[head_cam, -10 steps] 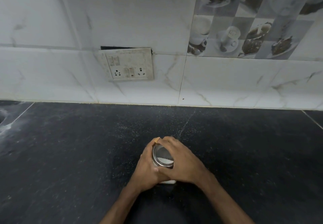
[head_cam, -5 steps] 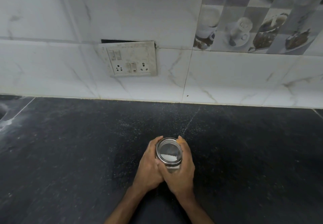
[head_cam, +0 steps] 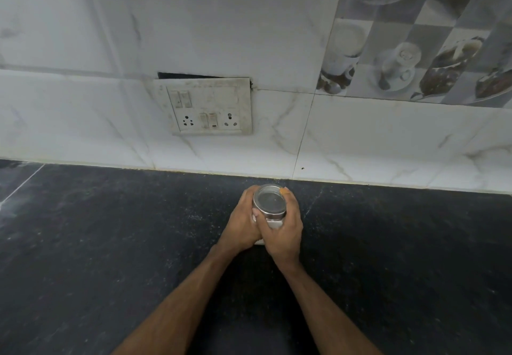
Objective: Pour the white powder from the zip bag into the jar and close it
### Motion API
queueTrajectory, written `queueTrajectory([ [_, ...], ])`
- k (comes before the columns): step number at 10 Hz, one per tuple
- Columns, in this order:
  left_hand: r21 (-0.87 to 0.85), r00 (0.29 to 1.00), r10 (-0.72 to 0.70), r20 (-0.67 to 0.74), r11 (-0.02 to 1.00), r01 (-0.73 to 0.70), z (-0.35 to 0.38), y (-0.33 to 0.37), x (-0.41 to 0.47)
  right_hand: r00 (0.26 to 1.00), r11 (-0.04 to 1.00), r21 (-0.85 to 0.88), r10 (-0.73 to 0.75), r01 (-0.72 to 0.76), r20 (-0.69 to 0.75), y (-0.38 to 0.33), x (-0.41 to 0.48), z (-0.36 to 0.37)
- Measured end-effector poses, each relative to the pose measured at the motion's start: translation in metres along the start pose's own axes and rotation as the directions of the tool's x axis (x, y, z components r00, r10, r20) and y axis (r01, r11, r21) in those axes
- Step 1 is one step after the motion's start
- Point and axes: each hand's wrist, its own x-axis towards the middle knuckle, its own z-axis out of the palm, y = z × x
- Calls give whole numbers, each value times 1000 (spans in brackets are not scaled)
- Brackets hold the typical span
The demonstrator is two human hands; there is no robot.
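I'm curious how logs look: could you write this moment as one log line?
stage: closing | jar: lid on | left hand: grips jar | right hand: grips jar

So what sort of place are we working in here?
Most likely a home kitchen: a dark stone counter runs along a marble-look tiled wall, some tiles picture cups and food, and a socket plate sits just above the counter.
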Motion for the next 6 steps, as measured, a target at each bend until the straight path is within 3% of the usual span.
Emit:
queueTrajectory([
  [4, -40, 1000, -12, 13, 999, 12, 2, -9, 43, 999, 1000, -31, -4, 3, -45, 18, 39, 22],
  [5, -43, 999, -24, 45, 999, 26, -3, -8, 41, 999, 999, -34, 29, -29, 13, 10, 39, 17],
  [6, 27, 974, -21, 227, 1000, 16, -15, -15, 28, 990, 996, -74, 65, -56, 123, 1, 40, 3],
])
